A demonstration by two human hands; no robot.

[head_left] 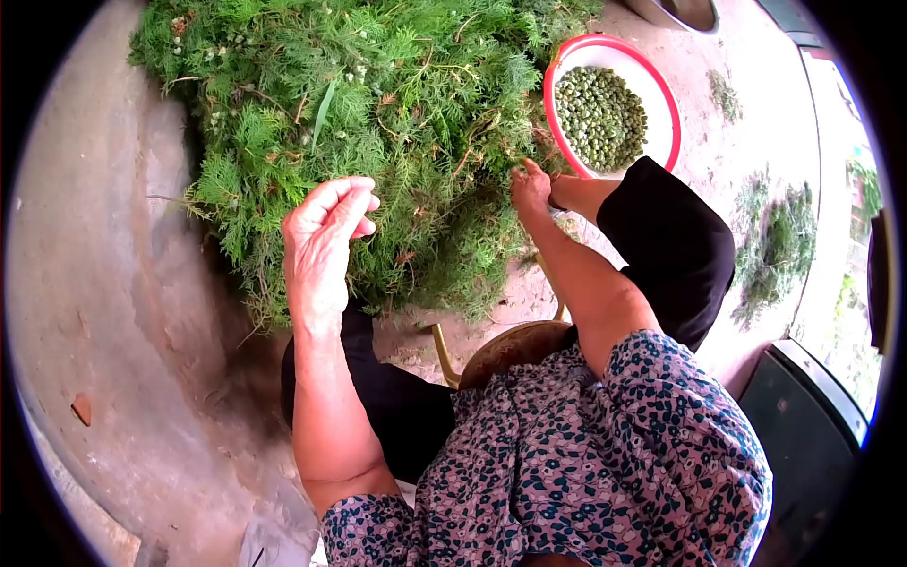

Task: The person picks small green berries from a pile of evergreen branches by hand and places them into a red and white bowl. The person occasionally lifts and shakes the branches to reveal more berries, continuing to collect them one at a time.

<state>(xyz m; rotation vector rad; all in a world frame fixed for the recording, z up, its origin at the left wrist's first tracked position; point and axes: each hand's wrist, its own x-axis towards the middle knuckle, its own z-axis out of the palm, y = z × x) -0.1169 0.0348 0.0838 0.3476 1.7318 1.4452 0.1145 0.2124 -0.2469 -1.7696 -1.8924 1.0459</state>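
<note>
A large heap of green, feathery conifer branches (406, 123) lies in front of me, with small pale-green cones among the sprays. My left hand (326, 231) is raised over the heap's near left part, its fingers curled and the thumb pressed towards them. Whatever it may hold is hidden. At the heap's right edge, my right hand (531, 189) has its fingers drawn together against the foliage, and I cannot make out what is between them. Just beyond it stands a white basin with a red rim (676, 123), holding many small green cones (600, 118).
Beneath me is a low stool (515, 352) with a yellowish frame. Loose green sprigs (777, 241) lie on the floor at the right. A metal bowl (685, 13) stands at the top right. A dark box-like object (803, 416) is at the lower right, and a brown fragment (81, 409) lies left.
</note>
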